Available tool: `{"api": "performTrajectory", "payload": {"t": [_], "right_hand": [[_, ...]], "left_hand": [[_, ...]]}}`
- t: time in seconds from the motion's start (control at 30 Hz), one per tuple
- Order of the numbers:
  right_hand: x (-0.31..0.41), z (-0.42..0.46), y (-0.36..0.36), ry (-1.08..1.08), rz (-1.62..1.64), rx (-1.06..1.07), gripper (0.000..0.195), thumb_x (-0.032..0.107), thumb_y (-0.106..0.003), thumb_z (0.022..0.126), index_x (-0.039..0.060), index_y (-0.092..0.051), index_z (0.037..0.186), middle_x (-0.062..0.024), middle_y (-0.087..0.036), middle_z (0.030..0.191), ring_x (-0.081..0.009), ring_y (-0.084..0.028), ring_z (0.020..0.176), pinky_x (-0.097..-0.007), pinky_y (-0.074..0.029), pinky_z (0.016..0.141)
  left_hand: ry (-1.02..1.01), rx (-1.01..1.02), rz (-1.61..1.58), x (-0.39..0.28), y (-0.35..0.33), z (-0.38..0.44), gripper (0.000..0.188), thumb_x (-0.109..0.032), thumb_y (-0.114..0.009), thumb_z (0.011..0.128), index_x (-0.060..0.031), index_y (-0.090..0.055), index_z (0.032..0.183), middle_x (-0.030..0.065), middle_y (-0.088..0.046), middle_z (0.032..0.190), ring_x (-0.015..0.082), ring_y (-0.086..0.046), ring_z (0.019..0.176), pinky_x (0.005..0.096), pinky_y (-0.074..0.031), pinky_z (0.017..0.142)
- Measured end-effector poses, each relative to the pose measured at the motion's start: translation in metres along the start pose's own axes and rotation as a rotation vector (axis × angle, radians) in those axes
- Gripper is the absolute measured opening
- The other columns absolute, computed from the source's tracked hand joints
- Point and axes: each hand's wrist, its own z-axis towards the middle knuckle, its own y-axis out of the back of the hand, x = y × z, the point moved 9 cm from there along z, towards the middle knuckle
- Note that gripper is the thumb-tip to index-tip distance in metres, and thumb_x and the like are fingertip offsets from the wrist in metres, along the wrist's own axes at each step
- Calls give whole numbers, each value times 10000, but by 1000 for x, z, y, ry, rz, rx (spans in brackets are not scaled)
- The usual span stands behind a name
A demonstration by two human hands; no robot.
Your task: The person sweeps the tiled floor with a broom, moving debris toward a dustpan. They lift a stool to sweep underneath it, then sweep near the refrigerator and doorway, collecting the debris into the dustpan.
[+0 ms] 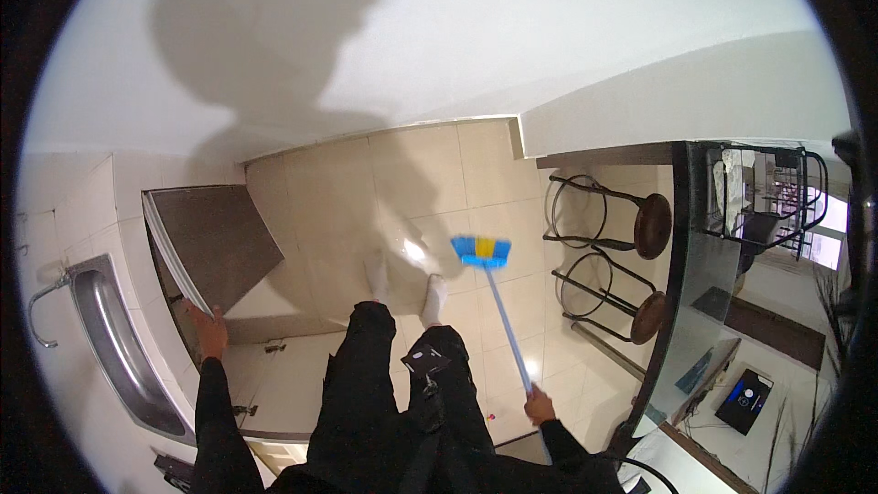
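Note:
My right hand point(540, 405) is closed around the light blue handle of a broom point(509, 326). The broom's blue and yellow bristle head point(483, 251) is over the tiled floor, to the right of my feet and slightly blurred. On the left, my left hand point(206, 331) is at the lower end of the pale edge of a dark cabinet door point(212, 247), which stands swung out below the counter. How its fingers sit on that edge is hard to tell. Both of my feet, in light socks, are on the floor between the hands.
Two stools with round brown seats point(651, 226) stand on the right under a dark-edged glass counter point(675, 315). A metal sink point(127, 350) with a faucet point(42, 315) is at the left. A white wall point(480, 27) rises ahead. A small colourful object point(490, 417) lies on the floor near the broom handle.

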Motion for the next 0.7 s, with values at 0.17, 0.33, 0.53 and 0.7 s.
{"api": "performTrajectory", "payload": {"t": [0.17,0.33,0.53,0.7], "right_hand": [[-47,-97,-17,-160,169,231,445,274,-487,979,-4,-569,1317,-274,-689,924,-439,-676,822,-518,-566,729],[1,-125,35,56,13,45,545,204,-468,966,-23,-445,1460,-271,-649,740,-472,-646,657,-552,-537,646],[166,3,26,451,-40,68,673,104,-497,926,1,-255,1546,-308,-647,752,-496,-646,667,-616,-513,630],[373,97,-72,661,-7,154,703,159,-524,926,86,-255,1571,-279,-680,830,-465,-674,775,-588,-527,689]], "left_hand": [[101,52,-156,4,-4,-2,934,-309,-548,1009,12,118,1580,274,-38,1659,414,-162,1525,458,-225,1227],[1,5,-203,9,-20,7,941,-343,-529,1007,1,134,1580,290,-19,1654,448,-154,1516,475,-242,1216],[-239,-120,2,-2,-48,25,938,-289,-507,995,56,167,1550,310,50,1645,475,-86,1519,482,-201,1228],[-24,4,-159,-17,-41,26,969,-271,-519,978,68,199,1533,333,71,1633,478,-78,1518,476,-209,1226]]}}
